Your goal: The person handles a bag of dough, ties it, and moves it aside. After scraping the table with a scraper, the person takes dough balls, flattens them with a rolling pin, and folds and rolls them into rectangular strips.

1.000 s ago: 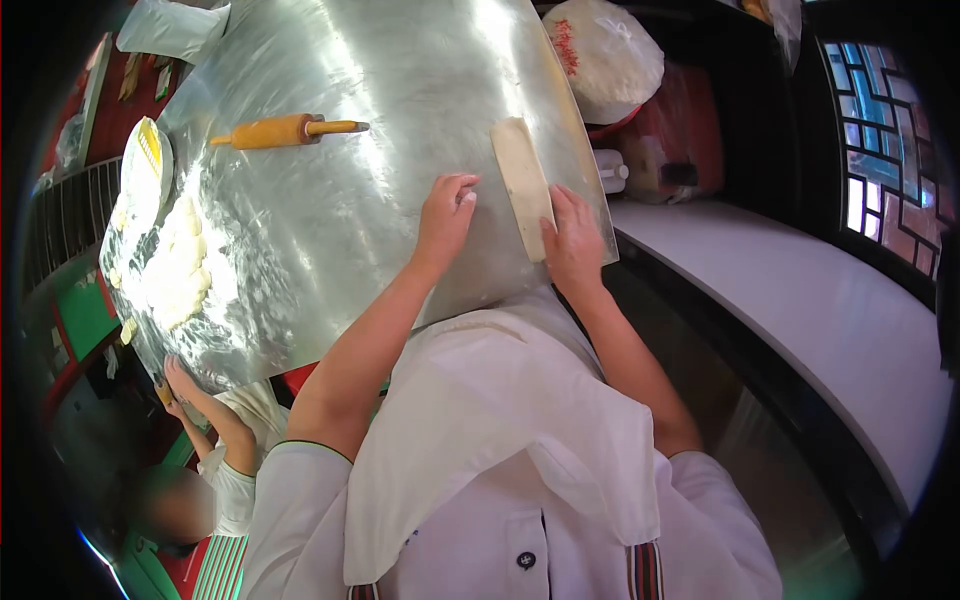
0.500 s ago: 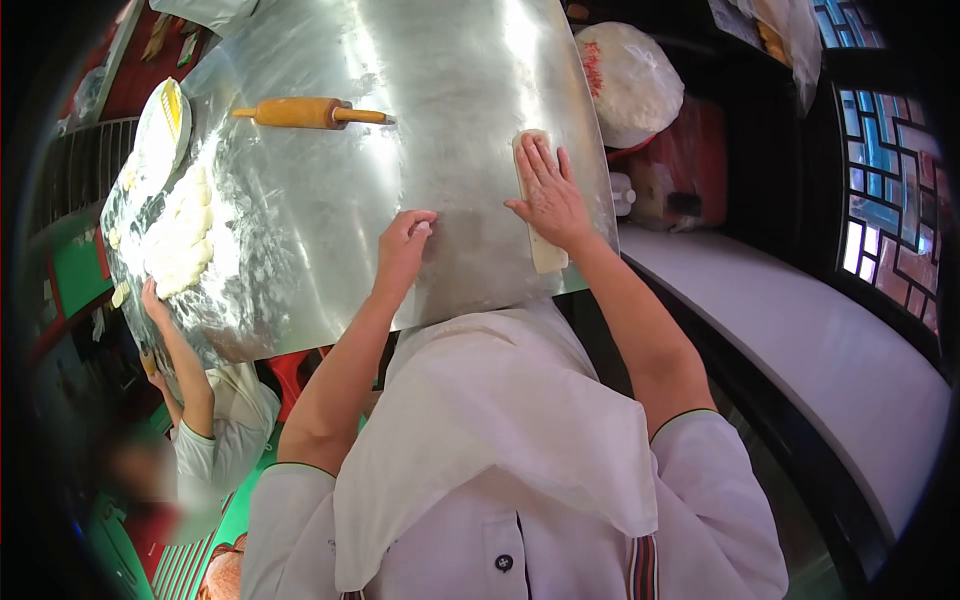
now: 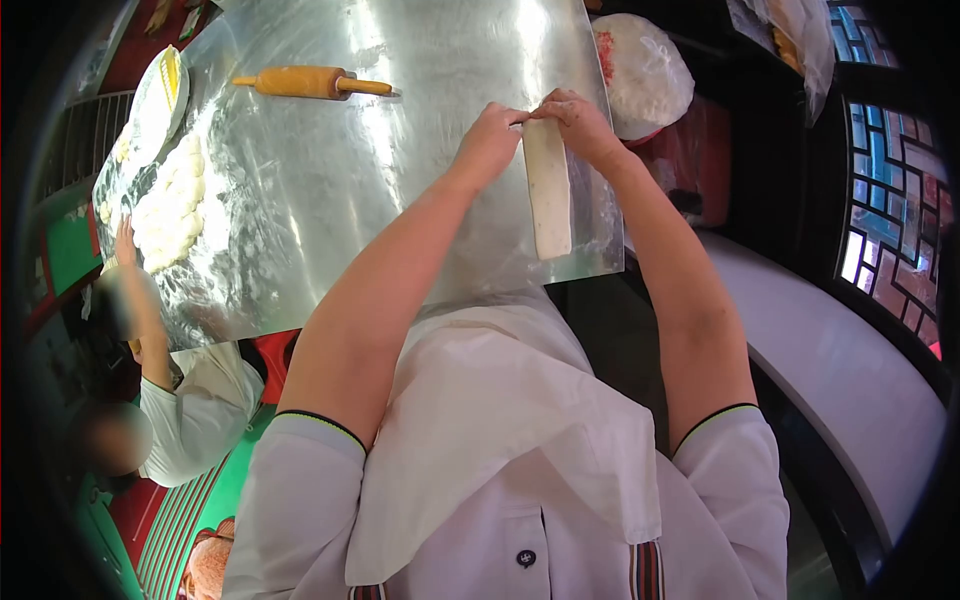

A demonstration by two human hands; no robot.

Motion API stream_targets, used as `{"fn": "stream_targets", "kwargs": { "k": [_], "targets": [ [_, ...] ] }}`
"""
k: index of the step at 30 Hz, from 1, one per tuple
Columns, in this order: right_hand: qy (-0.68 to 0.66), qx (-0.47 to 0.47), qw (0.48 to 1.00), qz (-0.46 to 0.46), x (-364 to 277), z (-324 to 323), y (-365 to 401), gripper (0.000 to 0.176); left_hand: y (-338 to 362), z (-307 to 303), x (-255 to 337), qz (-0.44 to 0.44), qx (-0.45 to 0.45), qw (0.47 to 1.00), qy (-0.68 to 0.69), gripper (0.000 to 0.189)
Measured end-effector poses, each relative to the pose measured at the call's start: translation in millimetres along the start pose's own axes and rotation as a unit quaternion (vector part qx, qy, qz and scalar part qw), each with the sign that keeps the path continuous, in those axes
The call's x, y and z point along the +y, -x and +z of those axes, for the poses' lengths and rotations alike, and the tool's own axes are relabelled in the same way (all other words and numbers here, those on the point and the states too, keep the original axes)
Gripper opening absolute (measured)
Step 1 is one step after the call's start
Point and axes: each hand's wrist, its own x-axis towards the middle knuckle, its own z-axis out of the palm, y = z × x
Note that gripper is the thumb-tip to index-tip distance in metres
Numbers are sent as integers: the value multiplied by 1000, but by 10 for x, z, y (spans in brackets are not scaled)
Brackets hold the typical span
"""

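A long flat strip of dough [image 3: 548, 195] lies on the metal table [image 3: 430, 210], its near end close to the front edge. My left hand [image 3: 490, 142] is at the strip's far left corner, fingers closed at the dough's edge. Across from it, my right hand [image 3: 578, 122] bends over the far end, with thumb and fingers pinched on the dough. The fingertips of both hands nearly meet there and partly hide that end.
A wooden rolling pin [image 3: 305, 82] lies farther back. At left are floury dough pieces [image 3: 172, 210] and a white plate [image 3: 155, 110]. A co-worker's hand [image 3: 125, 245] is beside that dough. A plastic-covered bowl [image 3: 645, 75] stands beyond the right edge.
My right hand has slid from lying flat on the strip to its far end, fingers now pinched. My left hand has moved forward and right to join it. The co-worker's arm has shifted.
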Motion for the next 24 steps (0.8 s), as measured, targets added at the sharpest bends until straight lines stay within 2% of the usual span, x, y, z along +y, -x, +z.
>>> {"fn": "stream_targets", "kwargs": {
  "k": [2,4,6,7,8,9,10,11,12,14,18,19,21,22,23,24],
  "targets": [
    [5,24,1000,-6,-30,28,43,34,-48,16,13,-25,-20,999,-44,36],
    [9,50,999,-13,-33,39,69,34,-49,27,-14,-10,-16,998,-51,36],
    [-62,32,996,47,-19,44,89,35,-88,97,-142,6,-13,998,-60,35],
    [-63,34,996,50,-21,52,124,35,-108,150,-198,-52,10,998,35,37],
    [-195,81,970,117,-20,67,172,37,-99,167,-157,-111,33,985,131,39],
    [-322,125,921,179,-22,81,213,39,-67,186,-120,-111,32,985,131,39],
    [-321,124,922,179,-37,101,282,39,7,219,-89,-139,27,970,199,43],
    [-399,135,885,199,-55,142,392,41,100,233,-19,-167,22,949,265,47],
    [-473,145,841,217,-108,177,498,44,173,259,10,-166,23,949,266,47],
    [-444,177,851,220,-276,251,748,43,321,305,69,-180,21,933,311,54],
    [-369,264,863,224,-564,541,1156,38,584,426,-9,-187,15,911,367,54],
    [-368,260,865,219,-601,558,1257,38,621,425,-3,-193,1,907,374,54],
    [-202,241,914,256,-693,579,1314,35,681,368,-61,-199,-39,907,370,50],
    [-198,265,912,244,-735,598,1314,39,721,310,-161,-205,-59,910,356,47],
    [-188,285,906,249,-747,626,1255,40,752,222,-242,-146,-42,960,235,42],
    [-120,288,923,223,-732,647,1194,39,803,107,-312,-94,-28,989,108,38]
  ]
}}
